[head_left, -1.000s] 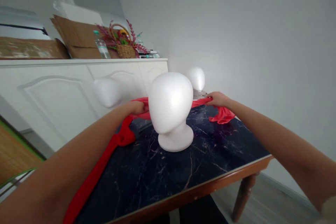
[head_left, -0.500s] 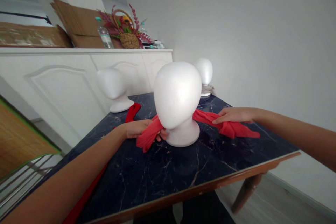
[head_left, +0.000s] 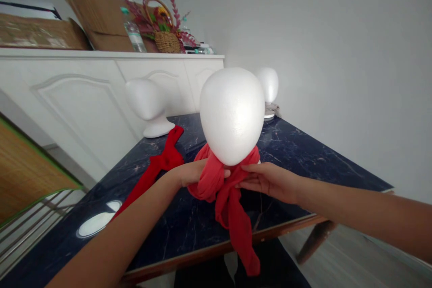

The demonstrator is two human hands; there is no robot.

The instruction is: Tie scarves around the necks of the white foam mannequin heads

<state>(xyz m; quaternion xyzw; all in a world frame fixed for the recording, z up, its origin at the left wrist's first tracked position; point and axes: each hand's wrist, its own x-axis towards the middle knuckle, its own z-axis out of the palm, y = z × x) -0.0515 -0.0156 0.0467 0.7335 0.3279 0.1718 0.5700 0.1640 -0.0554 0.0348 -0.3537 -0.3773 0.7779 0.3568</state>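
Observation:
A white foam mannequin head (head_left: 232,114) stands upright near the middle of the table. Around its neck runs a coral-red scarf (head_left: 232,209), crossed at the front, with one end hanging past the table's front edge. My left hand (head_left: 199,172) is closed on the scarf at the left of the neck, its fingers partly hidden by the cloth. At the right, my right hand (head_left: 266,180) pinches the scarf just under the head's chin. The mannequin's neck is covered by the cloth.
A darker red cloth (head_left: 165,155) lies along the table's left side, by another white mannequin head (head_left: 146,101). A third mannequin head (head_left: 269,84) stands at the far corner with grey cloth at its base. A white cabinet (head_left: 77,99) and a pale wall border the dark marbled table (head_left: 313,153).
My right hand has brought its scarf end from the right across the front of the neck. Both hands are now close together under the chin, and one end hangs down.

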